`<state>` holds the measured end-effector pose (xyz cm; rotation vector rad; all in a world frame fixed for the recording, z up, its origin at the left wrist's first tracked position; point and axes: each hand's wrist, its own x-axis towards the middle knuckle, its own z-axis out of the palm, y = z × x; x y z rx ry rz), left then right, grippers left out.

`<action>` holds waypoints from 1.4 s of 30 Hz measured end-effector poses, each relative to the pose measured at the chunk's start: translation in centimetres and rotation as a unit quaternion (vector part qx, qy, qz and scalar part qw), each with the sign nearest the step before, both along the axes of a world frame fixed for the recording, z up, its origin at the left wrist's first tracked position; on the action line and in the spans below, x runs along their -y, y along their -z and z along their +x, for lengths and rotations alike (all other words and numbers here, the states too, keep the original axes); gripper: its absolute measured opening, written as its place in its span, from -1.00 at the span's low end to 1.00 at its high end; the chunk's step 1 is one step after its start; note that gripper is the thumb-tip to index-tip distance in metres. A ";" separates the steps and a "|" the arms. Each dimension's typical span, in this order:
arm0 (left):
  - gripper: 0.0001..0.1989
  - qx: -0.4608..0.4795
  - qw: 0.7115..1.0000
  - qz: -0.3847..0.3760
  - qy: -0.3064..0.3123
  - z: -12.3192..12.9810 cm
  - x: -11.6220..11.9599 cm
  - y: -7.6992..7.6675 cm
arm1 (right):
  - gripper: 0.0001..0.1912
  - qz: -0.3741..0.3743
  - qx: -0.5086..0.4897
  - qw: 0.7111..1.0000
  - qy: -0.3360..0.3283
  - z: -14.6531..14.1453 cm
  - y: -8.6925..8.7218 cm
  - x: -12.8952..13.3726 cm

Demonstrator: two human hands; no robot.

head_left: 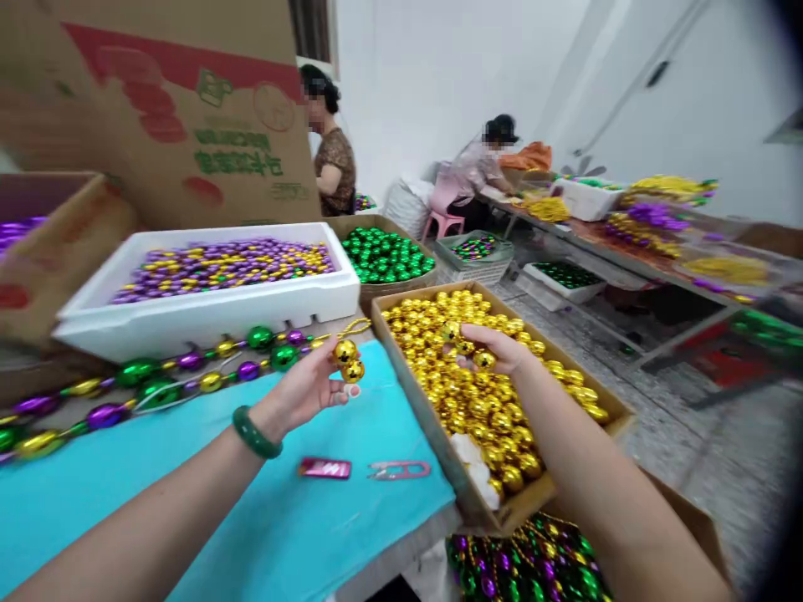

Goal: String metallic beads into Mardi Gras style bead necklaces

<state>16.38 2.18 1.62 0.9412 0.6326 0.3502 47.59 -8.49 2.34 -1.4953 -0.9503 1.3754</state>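
My left hand [319,374] is raised above the turquoise cloth [342,535], gripping two shiny gold ball beads [347,359] near its fingertips. A green bangle [256,433] circles that wrist. Over the cardboard tray of gold beads [483,401], my right hand [493,347] curls its fingers around a few gold beads [484,359]; part of this grip is hidden. On the cloth lie thread snips [400,471] with pink handles and a small pink-red packet [324,468]. Behind my left hand runs a string of large green, purple and gold beads [188,376].
A white foam box [219,301] of small purple and gold beads stands behind the cloth, beside a carton of green beads [389,257]. Below the tray is a box of mixed bead strings [527,564]. Two people [335,159] are farther back, one by a long table [627,242].
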 end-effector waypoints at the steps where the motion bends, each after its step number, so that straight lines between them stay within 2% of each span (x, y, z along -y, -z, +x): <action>1: -0.60 -0.026 0.999 0.041 -0.022 -1.7 0.4 0.1 | -0.57 0.013 0.009 1.000 -0.014 -1.9 -0.7 -0.5; 3: -0.59 -0.114 0.976 0.174 -0.067 -5.3 1.2 0.4 | -0.59 0.026 0.072 0.996 -0.036 -6.4 -1.6 -1.7; 4: -0.60 -0.172 0.947 0.257 -0.087 -7.3 1.4 0.8 | -0.59 0.028 0.103 0.992 -0.064 -8.9 -1.8 -2.6; 5: -0.64 -0.223 0.898 0.359 -0.122 -9.5 1.5 1.2 | -0.57 0.029 0.129 0.987 -0.096 -11.5 -1.7 -3.6; 6: -0.67 -0.277 0.836 0.445 -0.164 -11.8 1.6 1.8 | -0.54 0.030 0.152 0.981 -0.120 -14.4 -1.4 -4.6; 7: -0.69 -0.332 0.775 0.500 -0.196 -14.2 1.6 2.4 | -0.53 0.033 0.171 0.975 -0.137 -17.6 -0.8 -5.6; 8: -0.68 -0.383 0.723 0.531 -0.220 -16.6 1.6 3.1 | -0.54 0.039 0.187 0.970 -0.151 -20.9 -0.1 -6.6; 9: -0.67 -0.428 0.685 0.541 -0.234 -18.9 1.7 3.8 | -0.57 0.048 0.199 0.963 -0.174 -24.3 0.7 -7.6; 10: -0.65 -0.466 0.661 0.538 -0.239 -21.1 1.8 4.4 | -0.61 0.052 0.219 0.956 -0.187 -27.8 1.6 -8.6; 12: -0.63 -0.519 0.637 0.522 -0.230 -24.7 2.0 5.7 | -0.67 0.092 0.286 0.931 -0.204 -34.3 3.6 -10.5; 14: -0.66 -0.549 0.627 0.509 -0.214 -27.2 2.0 6.8 | -0.67 0.112 0.356 0.906 -0.201 -39.6 5.4 -12.2; 17: -0.69 -0.555 0.632 0.503 -0.196 -29.3 1.7 8.2 | -0.64 0.121 0.387 0.890 -0.207 -45.1 7.2 -13.9; 19: -0.67 -0.536 0.643 0.508 -0.203 -29.9 1.5 8.9 | -0.64 0.131 0.397 0.884 -0.209 -47.2 7.9 -14.3; 22: -0.53 -0.496 0.657 0.517 -0.234 -30.4 1.2 9.7 | -0.63 0.146 0.398 0.882 -0.205 -48.9 8.8 -14.4; 25: -0.33 -0.460 0.679 0.516 -0.247 -30.7 1.0 10.1 | -0.55 0.157 0.379 0.889 -0.203 -49.4 9.8 -14.7; 29: -0.12 -0.433 0.713 0.492 -0.247 -31.5 1.0 9.9 | -0.54 0.160 0.336 0.910 -0.182 -48.5 10.4 -15.5; 32: -0.07 -0.415 0.728 0.475 -0.269 -32.8 1.5 9.2 | -0.55 0.153 0.311 0.925 -0.155 -47.0 10.0 -15.8; 34: -0.11 -0.399 0.733 0.463 -0.298 -34.1 2.4 8.3 | -0.57 0.151 0.299 0.932 -0.139 -45.7 9.6 -15.9; 38: -0.30 -0.375 0.733 0.412 -0.390 -37.8 6.4 5.6 | -0.58 0.156 0.285 0.939 -0.116 -43.6 9.1 -15.5; 42: -0.56 -0.397 0.714 0.348 -0.459 -42.0 13.2 2.4 | -0.60 0.167 0.267 0.941 -0.125 -43.5 8.9 -13.9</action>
